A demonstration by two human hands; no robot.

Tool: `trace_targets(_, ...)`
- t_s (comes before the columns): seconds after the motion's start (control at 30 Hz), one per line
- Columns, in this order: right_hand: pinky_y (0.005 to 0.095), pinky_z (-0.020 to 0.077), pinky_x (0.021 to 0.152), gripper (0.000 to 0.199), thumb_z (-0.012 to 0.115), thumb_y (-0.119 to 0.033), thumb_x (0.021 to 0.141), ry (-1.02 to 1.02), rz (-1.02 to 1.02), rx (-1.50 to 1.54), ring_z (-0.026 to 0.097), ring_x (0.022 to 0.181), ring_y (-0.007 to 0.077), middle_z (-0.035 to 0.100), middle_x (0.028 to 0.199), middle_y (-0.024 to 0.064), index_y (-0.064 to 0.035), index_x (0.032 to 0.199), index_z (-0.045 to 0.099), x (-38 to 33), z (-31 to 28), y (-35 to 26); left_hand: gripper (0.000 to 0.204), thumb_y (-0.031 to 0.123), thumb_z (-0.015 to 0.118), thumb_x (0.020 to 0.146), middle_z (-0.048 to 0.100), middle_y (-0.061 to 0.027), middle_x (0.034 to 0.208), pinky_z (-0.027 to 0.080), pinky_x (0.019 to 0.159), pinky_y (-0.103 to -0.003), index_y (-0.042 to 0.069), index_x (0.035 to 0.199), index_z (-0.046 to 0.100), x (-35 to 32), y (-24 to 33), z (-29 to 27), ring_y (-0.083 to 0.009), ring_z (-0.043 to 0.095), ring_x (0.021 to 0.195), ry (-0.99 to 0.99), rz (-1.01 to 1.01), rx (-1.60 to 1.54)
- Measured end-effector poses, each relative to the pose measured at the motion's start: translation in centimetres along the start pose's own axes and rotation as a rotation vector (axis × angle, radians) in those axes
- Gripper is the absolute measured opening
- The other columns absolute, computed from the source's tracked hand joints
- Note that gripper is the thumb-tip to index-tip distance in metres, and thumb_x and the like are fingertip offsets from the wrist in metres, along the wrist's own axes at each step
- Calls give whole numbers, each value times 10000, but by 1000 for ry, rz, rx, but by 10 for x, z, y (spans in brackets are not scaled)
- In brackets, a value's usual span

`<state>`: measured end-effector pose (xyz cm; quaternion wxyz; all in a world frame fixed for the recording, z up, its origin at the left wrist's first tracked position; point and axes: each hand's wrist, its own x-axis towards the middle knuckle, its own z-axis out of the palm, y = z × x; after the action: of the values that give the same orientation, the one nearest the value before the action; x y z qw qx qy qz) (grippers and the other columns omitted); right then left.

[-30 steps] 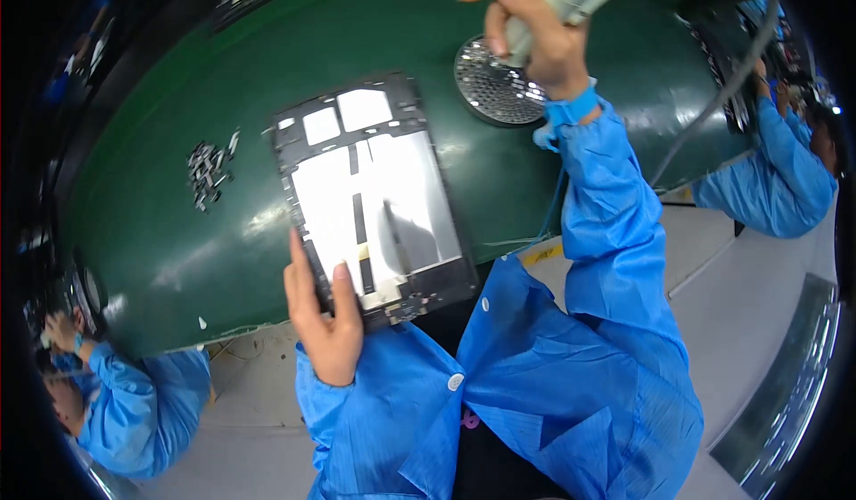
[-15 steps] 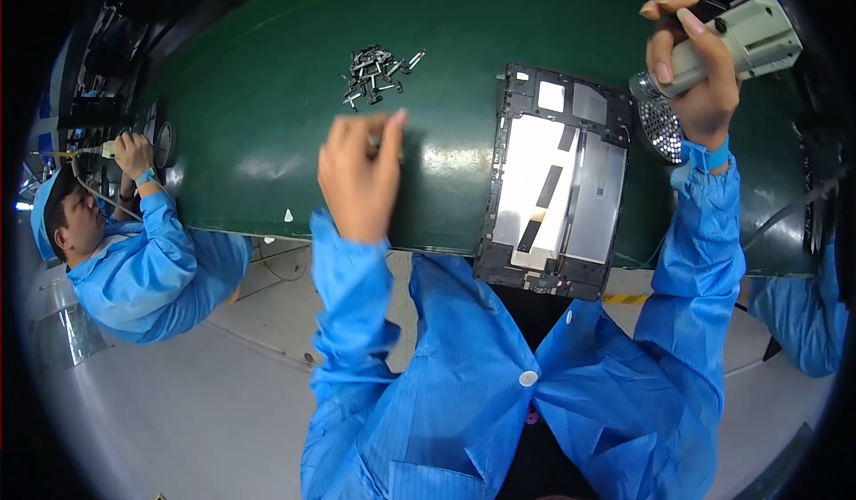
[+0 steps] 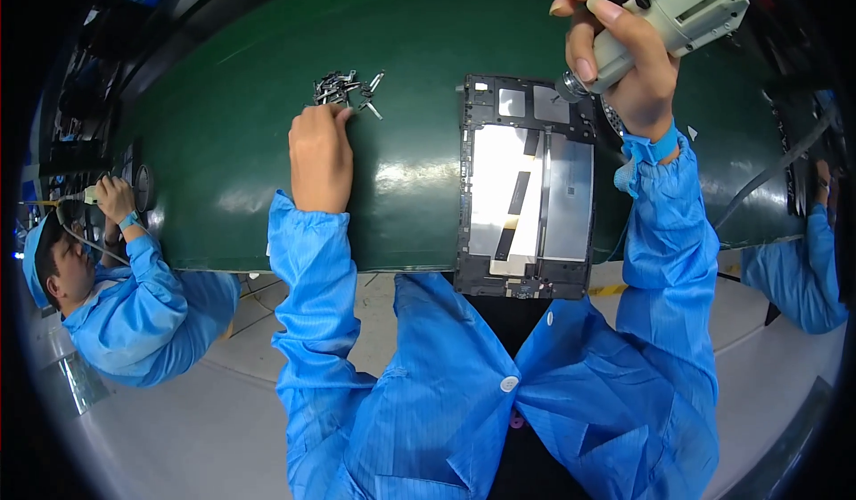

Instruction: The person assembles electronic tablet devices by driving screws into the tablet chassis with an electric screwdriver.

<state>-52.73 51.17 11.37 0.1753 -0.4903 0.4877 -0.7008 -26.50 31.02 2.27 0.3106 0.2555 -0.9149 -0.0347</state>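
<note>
My left hand [image 3: 319, 161] is at the near edge of a pile of small black and silver parts [image 3: 335, 86]. Its fingers are curled together, and the tips are hidden, so what they pinch does not show. In my right hand [image 3: 644, 72] is a pale electric screwdriver [image 3: 691, 9], raised above the table with its silver nose pointing lower left. Between my hands lies an opened tablet [image 3: 571, 183], a black frame with white and grey panels and dark strips. Its near end reaches past the table edge.
The green table [image 3: 406, 41] spans the view. A round tray of shiny screws [image 3: 612, 116] is mostly hidden behind my right hand. At far left a co-worker [image 3: 134, 295] in blue holds a tool; another's sleeve [image 3: 794, 277] shows at right. A cable [image 3: 776, 179] hangs at right.
My left hand has reached forward to the parts pile and its fingers have closed together. My right hand, still around the screwdriver, has come left toward the tablet. The whole view has shifted slightly.
</note>
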Motion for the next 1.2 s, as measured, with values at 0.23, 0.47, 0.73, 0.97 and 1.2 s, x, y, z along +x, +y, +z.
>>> trace_targets(0.23,257,481,505,303,531,-208,943,-27,-75,-21,577,557,108,687,967,178,27,1091,651,5,-7,7,140,120,675,934,724,-126,921,537,734,-308,8,1005,721,39,52,7,-199,693,812,-143,-140,-728)
trace_targets(0.47,263,464,464,192,583,-117,928,168,153,116,575,506,154,681,898,153,47,1020,619,-5,13,-7,224,187,722,908,700,-120,965,546,782,-308,-9,1017,731,72,55,68,-205,689,852,-466,-105,-842)
trace_targets(0.73,267,444,458,190,568,-102,916,182,163,80,570,503,157,682,888,156,44,1026,619,-7,12,-8,215,164,732,895,722,-104,986,548,833,-295,5,1038,754,77,47,66,-185,689,894,-571,-51,-939)
trace_targets(0.97,257,439,448,200,574,-115,918,165,185,65,570,506,153,678,886,160,61,1005,618,-9,21,-13,221,192,717,912,745,-112,1003,563,841,-300,26,1051,760,81,37,71,-194,709,908,-565,93,-870)
trace_targets(1.2,255,436,425,201,592,-138,933,105,149,109,569,500,141,681,866,135,54,978,630,-9,32,-8,229,174,722,906,744,-102,989,549,841,-276,17,1070,755,68,40,68,-167,696,900,-602,26,-980)
